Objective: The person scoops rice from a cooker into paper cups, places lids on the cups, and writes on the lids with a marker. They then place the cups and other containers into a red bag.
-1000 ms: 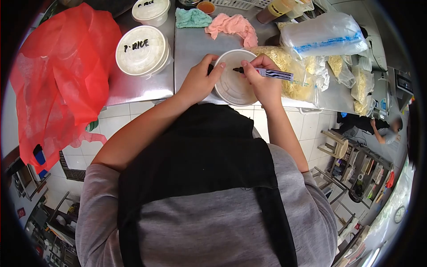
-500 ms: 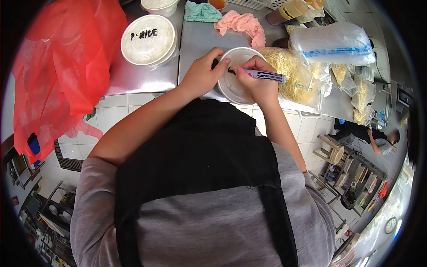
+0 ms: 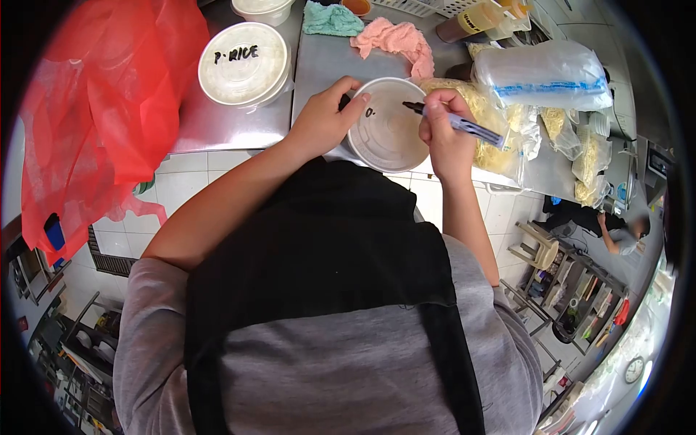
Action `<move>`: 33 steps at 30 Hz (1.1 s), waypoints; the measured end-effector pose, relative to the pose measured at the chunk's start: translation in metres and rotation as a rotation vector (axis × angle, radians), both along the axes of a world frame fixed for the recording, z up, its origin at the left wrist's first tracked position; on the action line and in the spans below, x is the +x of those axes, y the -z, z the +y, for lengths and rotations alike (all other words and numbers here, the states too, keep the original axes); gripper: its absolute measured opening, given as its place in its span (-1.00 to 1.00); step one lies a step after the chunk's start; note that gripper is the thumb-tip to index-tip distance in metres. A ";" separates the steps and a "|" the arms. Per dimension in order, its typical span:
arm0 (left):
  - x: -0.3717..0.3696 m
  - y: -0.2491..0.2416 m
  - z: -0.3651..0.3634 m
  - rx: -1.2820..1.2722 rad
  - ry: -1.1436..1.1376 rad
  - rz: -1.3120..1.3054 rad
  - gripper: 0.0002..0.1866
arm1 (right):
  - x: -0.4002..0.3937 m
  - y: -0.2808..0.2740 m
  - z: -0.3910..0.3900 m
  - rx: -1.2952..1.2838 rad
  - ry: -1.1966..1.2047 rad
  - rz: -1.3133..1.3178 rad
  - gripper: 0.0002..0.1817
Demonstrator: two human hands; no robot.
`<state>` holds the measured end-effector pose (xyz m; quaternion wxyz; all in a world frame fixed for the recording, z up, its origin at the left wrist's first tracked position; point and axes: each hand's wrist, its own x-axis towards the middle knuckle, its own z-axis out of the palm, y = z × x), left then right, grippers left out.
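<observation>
A round plastic container with a whitish lid (image 3: 388, 138) sits at the table's near edge, a small black mark like "O." on the lid's left part. My left hand (image 3: 324, 119) is closed at the container's left rim, thumb on the lid's edge. A small black piece, perhaps the marker's cap, shows between its thumb and fingers. Over the lid's right side, my right hand (image 3: 449, 134) grips a marker pen (image 3: 478, 130), its black tip pointing left and apart from the lid. To the left stands another lidded container (image 3: 243, 69) marked "P. RICE".
Bags of yellow noodles (image 3: 500, 119) and a clear plastic bag roll (image 3: 544, 72) lie on the right. Behind are a pink cloth (image 3: 395, 42), a green cloth (image 3: 332, 19) and a sauce bottle (image 3: 467, 22). A red bag (image 3: 116, 94) hangs left. Another person (image 3: 620, 228) is far right.
My right hand has lifted the marker off the lid and moved right, uncovering the black mark. My left hand has stayed at the rim.
</observation>
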<state>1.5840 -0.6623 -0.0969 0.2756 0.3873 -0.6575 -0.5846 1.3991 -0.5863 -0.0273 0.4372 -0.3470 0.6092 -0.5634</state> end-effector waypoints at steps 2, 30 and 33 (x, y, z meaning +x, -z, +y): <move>0.005 -0.003 0.000 0.025 0.020 -0.017 -0.71 | 0.011 -0.002 0.001 0.081 -0.031 0.055 -0.91; 0.020 -0.006 0.001 0.008 -0.040 -0.054 -0.73 | 0.024 0.018 -0.014 -0.007 -0.096 0.378 -0.71; 0.020 -0.005 0.001 0.004 -0.043 -0.043 -0.73 | 0.026 0.015 -0.013 0.022 -0.136 0.439 -0.71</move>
